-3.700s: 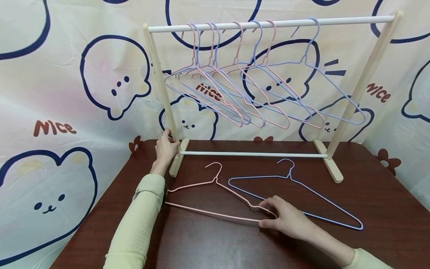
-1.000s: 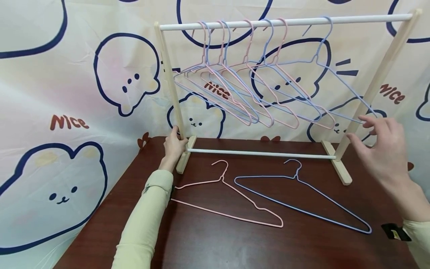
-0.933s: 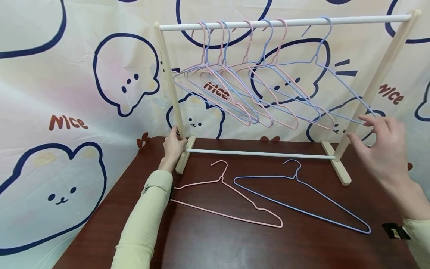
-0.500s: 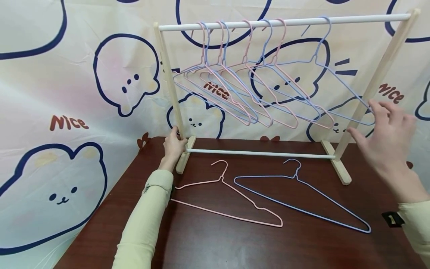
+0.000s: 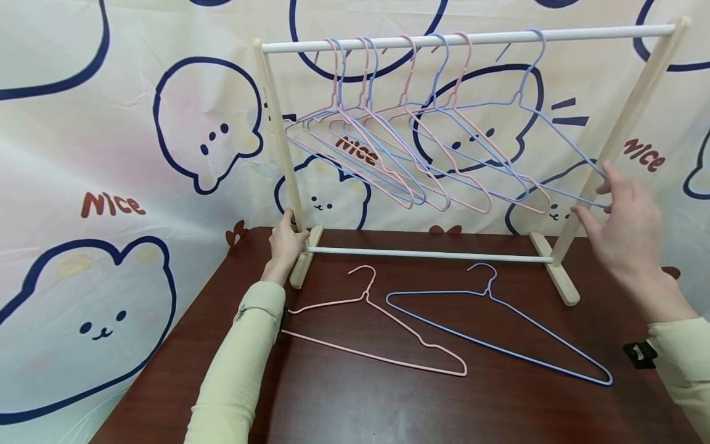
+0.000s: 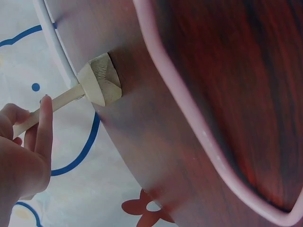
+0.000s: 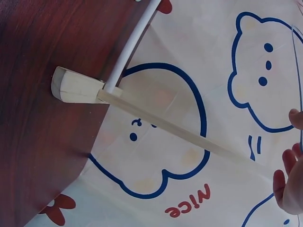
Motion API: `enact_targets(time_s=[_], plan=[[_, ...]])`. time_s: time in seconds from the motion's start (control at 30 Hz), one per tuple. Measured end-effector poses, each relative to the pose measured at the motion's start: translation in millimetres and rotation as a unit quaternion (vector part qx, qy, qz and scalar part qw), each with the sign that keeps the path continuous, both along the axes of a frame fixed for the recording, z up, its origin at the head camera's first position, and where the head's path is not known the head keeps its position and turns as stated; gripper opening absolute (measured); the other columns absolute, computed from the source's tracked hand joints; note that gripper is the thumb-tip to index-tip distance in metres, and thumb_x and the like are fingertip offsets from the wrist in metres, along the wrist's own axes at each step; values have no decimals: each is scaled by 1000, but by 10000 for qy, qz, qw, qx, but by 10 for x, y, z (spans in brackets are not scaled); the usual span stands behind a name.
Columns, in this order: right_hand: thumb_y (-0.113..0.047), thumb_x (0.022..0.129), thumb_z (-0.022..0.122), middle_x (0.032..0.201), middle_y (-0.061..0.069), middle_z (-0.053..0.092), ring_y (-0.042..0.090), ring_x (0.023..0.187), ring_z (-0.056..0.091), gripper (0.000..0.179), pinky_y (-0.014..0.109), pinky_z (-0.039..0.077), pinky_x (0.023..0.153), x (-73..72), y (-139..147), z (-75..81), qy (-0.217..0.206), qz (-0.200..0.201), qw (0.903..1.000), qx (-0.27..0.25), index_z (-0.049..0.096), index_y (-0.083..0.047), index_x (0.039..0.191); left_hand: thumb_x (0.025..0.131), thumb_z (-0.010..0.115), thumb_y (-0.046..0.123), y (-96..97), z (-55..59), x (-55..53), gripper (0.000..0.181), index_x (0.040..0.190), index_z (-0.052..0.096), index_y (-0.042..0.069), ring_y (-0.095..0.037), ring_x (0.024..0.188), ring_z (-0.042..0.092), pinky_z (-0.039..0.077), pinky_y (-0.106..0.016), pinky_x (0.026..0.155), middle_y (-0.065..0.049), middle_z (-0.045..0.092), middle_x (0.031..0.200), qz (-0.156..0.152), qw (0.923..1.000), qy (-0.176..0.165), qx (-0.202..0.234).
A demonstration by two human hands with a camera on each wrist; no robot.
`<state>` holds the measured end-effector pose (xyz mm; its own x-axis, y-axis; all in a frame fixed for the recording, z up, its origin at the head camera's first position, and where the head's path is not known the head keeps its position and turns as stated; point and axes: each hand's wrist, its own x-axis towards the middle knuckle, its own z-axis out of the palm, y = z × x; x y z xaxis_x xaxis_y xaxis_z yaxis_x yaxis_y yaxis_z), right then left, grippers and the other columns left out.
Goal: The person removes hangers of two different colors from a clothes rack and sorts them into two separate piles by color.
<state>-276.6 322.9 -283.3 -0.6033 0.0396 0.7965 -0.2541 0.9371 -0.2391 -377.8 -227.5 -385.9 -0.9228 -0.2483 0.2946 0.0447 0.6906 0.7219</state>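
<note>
The right hand (image 5: pixel 627 225) is curled, fairly narrow, around the right corner of the blue hanger at the right end (image 5: pixel 559 132), which hangs by its hook; the fingers hide the corner itself. The left hand (image 5: pixel 286 245) holds the left upright (image 5: pixel 278 129) of a pale wooden rack, low down and a little above the left foot (image 5: pixel 302 268), fingers around the wood. From the right hand leftward, seven other hangers (image 5: pixel 407 80) hang on the white top rail (image 5: pixel 493 38), four pink and three blue, bunched closer together toward the left, with a wider gap before the blue one at the right end. The right upright (image 5: pixel 636 111) stands behind the right hand, on the right foot (image 5: pixel 563 283), and a white lower rail (image 5: pixel 427 253) joins the two sides near the table (image 5: pixel 416 407). On the near side of the rack, a pink hanger (image 5: pixel 371 353) lies flat at the left, its left corner hidden behind the left sleeve (image 5: pixel 233 370), and a blue hanger on the table (image 5: pixel 489 290) lies to its right, the two well apart from the hanging ones and both hooks toward the far side. A cloth (image 5: pixel 127 37) printed with bears covers the far side and the left.
</note>
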Motion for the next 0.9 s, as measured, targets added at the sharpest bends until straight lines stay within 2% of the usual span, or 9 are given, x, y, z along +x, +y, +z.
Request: enact_targets(time_s=[0.1,0.23,0.47,0.57,0.63,0.7,0.77,0.83,0.9], plan=[[-2,85,74,107,23,61,37,80,53,74,34,29,68,-14,12,-11,186,84,9998,-15,42,-15,150,94,63,14,1,4,2,30,120,49,13,-29,69,67,55,-41,70,-15,70,97,9,10000,-17,-7],[-3,85,74,100,21,62,25,70,47,69,28,27,64,-11,16,-25,472,115,9988,24,47,-15,148,94,63,14,5,7,3,30,120,49,13,-28,69,67,55,-40,68,-15,70,97,1,10000,-30,10],[-6,90,71,99,24,60,34,69,51,61,26,25,61,35,4,-39,742,70,9971,165,49,-11,146,94,64,14,0,10,8,30,121,49,13,-30,73,65,54,-39,67,-16,69,98,6,10000,-27,34],[-6,90,70,99,25,59,33,69,50,58,26,24,60,51,-8,-44,851,31,9963,149,49,-9,144,94,64,14,-3,7,6,30,119,50,13,-31,73,65,54,-40,68,-16,69,98,41,10000,-37,10],[-7,90,71,99,25,59,26,67,48,58,24,24,60,68,-14,-41,908,6,9958,85,50,-9,144,94,63,14,-7,5,3,29,119,50,12,-31,73,65,55,-43,71,-16,70,98,46,10000,-45,-25],[-7,90,71,99,24,58,7,68,45,58,18,25,61,90,-17,-31,924,-19,9957,-30,49,-9,144,94,63,13,-9,6,-1,28,119,50,12,-31,73,66,54,-45,76,-16,70,99,38,10000,-35,-64],[-7,90,71,100,25,58,-11,72,36,59,10,24,61,115,-14,-13,937,-38,9955,-118,49,-10,145,94,63,13,-8,9,-2,28,118,50,11,-31,73,68,54,-47,80,-16,71,99,-2,10000,-15,-90],[-7,91,70,101,25,58,-21,76,26,60,3,21,64,143,-10,6,928,-54,9955,-178,48,-12,146,93,63,12,-4,12,-1,27,117,50,11,-31,74,68,54,-47,81,-16,71,100,-30,10000,5,-81],[-9,91,70,101,24,58,-25,76,23,60,-1,20,66,169,-7,22,929,-48,9954,-244,47,-13,146,94,63,12,-3,16,6,27,118,50,12,-32,73,68,55,-46,78,-16,71,100,-45,10000,-2,-41]])
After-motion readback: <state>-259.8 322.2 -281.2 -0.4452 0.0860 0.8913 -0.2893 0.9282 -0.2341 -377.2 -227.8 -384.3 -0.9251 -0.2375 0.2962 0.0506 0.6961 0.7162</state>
